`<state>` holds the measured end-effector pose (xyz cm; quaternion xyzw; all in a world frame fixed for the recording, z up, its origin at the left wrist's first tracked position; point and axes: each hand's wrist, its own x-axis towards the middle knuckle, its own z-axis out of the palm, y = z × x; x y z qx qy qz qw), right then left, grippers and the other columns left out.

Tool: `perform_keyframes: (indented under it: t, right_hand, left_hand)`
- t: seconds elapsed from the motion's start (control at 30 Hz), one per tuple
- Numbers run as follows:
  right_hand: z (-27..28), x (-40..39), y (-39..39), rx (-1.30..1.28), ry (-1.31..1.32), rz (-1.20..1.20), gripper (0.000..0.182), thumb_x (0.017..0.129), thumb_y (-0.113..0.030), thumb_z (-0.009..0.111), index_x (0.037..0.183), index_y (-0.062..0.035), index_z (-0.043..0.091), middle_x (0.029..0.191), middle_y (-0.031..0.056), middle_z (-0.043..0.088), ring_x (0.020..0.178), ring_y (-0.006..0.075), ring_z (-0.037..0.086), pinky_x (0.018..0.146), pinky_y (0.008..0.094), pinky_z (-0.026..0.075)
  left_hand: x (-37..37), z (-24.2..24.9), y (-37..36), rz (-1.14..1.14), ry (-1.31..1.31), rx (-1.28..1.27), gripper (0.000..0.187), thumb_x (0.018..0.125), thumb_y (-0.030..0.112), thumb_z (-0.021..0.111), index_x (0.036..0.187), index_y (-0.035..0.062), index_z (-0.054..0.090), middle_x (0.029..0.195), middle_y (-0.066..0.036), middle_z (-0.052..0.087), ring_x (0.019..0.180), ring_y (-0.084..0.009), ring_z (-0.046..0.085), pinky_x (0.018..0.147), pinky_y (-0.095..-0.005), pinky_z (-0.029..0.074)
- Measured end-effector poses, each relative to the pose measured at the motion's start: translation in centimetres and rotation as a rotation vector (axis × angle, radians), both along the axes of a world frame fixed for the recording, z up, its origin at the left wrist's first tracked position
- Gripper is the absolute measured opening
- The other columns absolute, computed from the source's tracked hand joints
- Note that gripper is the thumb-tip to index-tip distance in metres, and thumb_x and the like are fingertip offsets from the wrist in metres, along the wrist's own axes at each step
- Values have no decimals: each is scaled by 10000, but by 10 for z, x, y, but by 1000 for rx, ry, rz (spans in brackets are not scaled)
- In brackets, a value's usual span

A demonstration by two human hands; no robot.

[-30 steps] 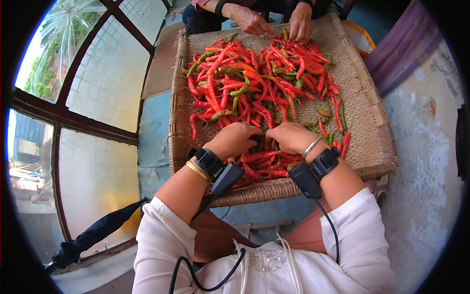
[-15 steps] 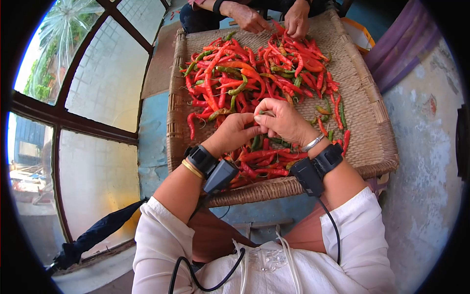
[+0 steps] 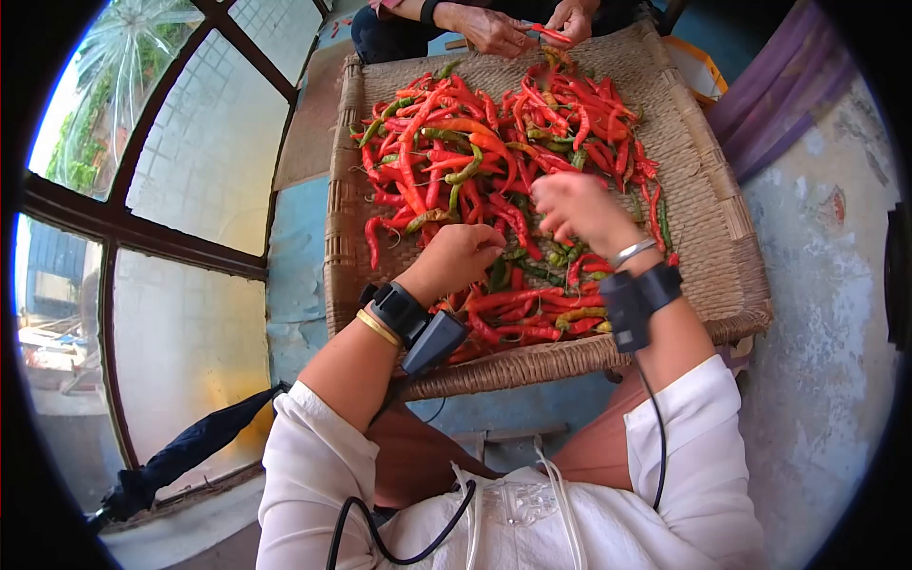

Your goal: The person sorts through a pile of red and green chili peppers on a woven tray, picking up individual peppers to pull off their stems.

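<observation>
A woven tray [image 3: 708, 190] holds a large pile of red chili peppers [image 3: 451, 133], with some green ones mixed in. Over the pile's lower left side, my left hand [image 3: 459, 258] is curled, its fingers pressed together; what it holds, if anything, is hidden. To its right, my right hand [image 3: 581, 206] hangs above the peppers, blurred by motion, its fingers loosely bent and partly apart, with nothing seen in them. More red peppers [image 3: 518, 309] lie near the tray's front edge, below both hands.
Across the tray, a co-worker's hands [image 3: 494, 30] hold a red pepper [image 3: 551, 33]. A framed window [image 3: 190, 228] stands at the left, with a folded dark umbrella [image 3: 190, 446] below it. At the right are a purple curtain [image 3: 784, 85] and a worn wall [image 3: 817, 275].
My hands have come apart; the right moved up and to the right, while the left stayed nearly in place. The co-worker's hands have lifted a red pepper from the pile.
</observation>
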<state>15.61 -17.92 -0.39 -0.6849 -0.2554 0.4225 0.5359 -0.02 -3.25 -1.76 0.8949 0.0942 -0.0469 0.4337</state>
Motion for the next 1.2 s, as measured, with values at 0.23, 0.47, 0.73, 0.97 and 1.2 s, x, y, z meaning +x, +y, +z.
perform_keyframes:
  t: [0.23,0.47,0.73,0.97,1.2]
  right_hand:
    - [-28,-30,-3,-212,-1020,426,255,722,-59,536,973,-61,578,869,147,571,870,317,532,744,370,435]
    - [-8,-28,8,24,-835,254,124,724,-81,543,826,-55,609,710,86,587,694,249,580,630,351,464]
    - [25,-24,6,106,-68,222,94,767,-73,525,822,-29,588,634,7,551,479,36,480,440,168,393]
    - [41,-1,-8,70,52,72,109,795,-109,525,805,-21,588,620,15,560,439,42,479,396,180,382]
    - [40,13,-11,678,286,-499,432,845,-179,530,1211,-23,365,868,96,589,697,137,592,587,235,480]
  left_hand:
    - [-1,-11,0,-74,-72,-12,302,793,54,520,1091,9,516,869,-115,603,751,-175,594,684,-290,466]
    - [2,7,-3,35,-267,137,385,722,28,601,1098,32,515,935,-100,560,838,-175,564,701,-278,455]
    - [3,8,2,88,-337,30,326,714,65,631,1030,47,551,940,-108,543,796,-236,566,670,-315,454]
    - [1,6,2,230,-243,62,260,729,100,609,983,59,576,755,-99,590,701,-242,586,617,-331,461]
    - [1,14,10,345,-344,276,315,717,54,626,1022,61,549,847,-92,578,674,-191,576,607,-280,461]
